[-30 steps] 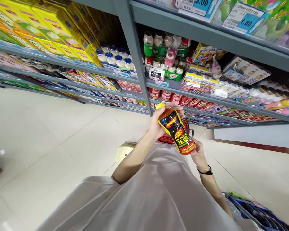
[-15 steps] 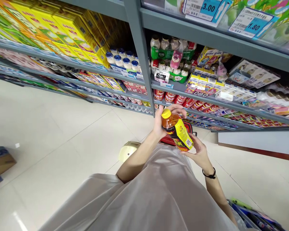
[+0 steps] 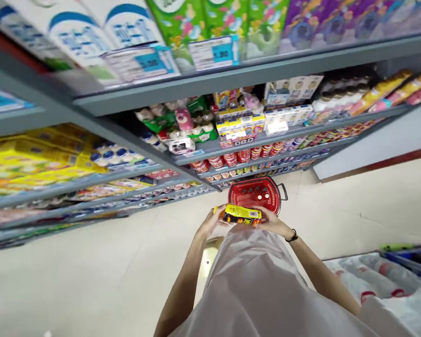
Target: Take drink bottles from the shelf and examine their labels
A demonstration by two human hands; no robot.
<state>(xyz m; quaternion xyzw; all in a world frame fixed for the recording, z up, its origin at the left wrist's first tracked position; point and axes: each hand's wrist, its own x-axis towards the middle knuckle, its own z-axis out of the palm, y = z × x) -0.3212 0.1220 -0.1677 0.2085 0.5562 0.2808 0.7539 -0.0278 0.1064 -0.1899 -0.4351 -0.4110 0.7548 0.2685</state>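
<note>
Between my two hands lies a drink bottle with amber contents, a yellow cap and a yellow-and-black label, turned nearly level. My left hand is closed around its cap end. At the base end, my right hand grips it, with a dark band on the wrist. Just beyond the bottle, a red shopping basket with a black rim and handle stands on the floor.
Grey shelves packed with cartons and bottles run across the front. A pale yellow stool is by my left forearm. To the lower right are plastic-wrapped bottles. A white panel stands at the right.
My view has swung to the right, bringing the whole basket into sight. The bottle has tipped from slanted to nearly level, still held in both hands.
</note>
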